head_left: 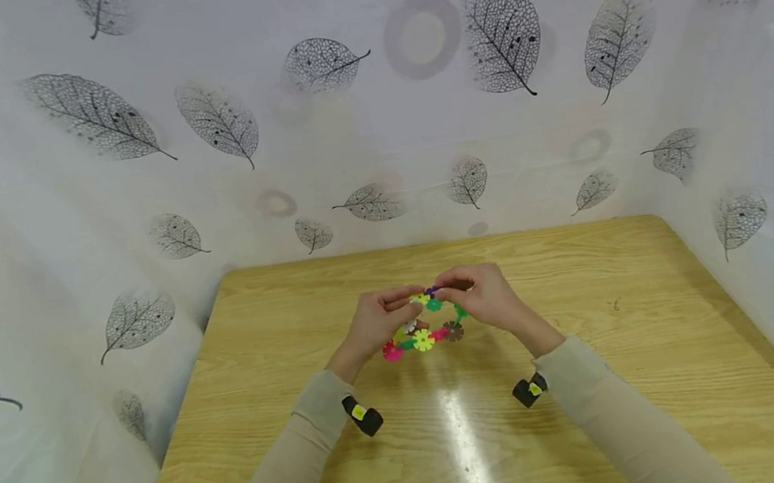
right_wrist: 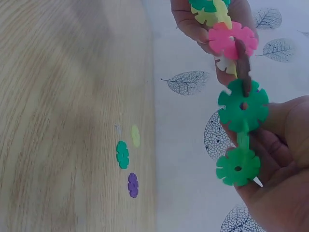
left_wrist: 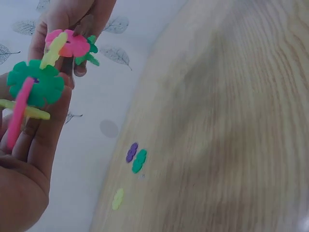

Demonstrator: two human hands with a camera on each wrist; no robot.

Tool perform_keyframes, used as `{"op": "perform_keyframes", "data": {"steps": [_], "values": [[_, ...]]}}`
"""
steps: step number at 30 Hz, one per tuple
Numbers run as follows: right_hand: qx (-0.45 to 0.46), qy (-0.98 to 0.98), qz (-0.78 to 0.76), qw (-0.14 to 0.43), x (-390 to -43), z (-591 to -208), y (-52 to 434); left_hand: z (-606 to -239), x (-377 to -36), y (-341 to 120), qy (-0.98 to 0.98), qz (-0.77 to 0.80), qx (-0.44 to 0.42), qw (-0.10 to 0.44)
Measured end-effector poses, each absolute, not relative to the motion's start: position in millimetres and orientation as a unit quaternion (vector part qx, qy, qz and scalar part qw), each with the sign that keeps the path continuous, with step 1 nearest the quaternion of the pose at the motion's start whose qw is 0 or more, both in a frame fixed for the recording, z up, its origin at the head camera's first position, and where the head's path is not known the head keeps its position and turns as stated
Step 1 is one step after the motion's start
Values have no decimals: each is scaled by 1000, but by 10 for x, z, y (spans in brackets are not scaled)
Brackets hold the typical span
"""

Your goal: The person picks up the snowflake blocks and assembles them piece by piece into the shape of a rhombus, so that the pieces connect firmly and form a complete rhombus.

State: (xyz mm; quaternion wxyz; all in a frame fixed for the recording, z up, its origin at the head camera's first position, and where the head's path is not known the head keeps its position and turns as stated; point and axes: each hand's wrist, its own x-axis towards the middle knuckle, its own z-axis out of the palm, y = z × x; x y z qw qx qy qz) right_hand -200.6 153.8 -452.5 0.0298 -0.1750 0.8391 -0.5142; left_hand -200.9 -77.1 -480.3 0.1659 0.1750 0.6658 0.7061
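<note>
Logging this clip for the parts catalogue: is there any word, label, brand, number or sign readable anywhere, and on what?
None readable in any view.
Interlocking plastic discs in both hands: plain colours, no lettering.
Yellow tags on the wrist cameras: too small to tell.
Leaf-print backdrop and wooden table: pattern and grain only.

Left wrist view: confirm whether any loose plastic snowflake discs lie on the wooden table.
Yes: a purple disc, a green disc and a yellow disc lie loose near the wooden table edge.
</note>
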Motion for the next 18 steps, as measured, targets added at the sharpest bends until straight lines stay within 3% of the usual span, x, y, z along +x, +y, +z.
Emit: {"op": "perform_keyframes", "data": {"steps": [18], "values": [[-207,834,-510,36,-2001,-4537,1571,-4822,-2001,-719,728,642,194,143]]}}
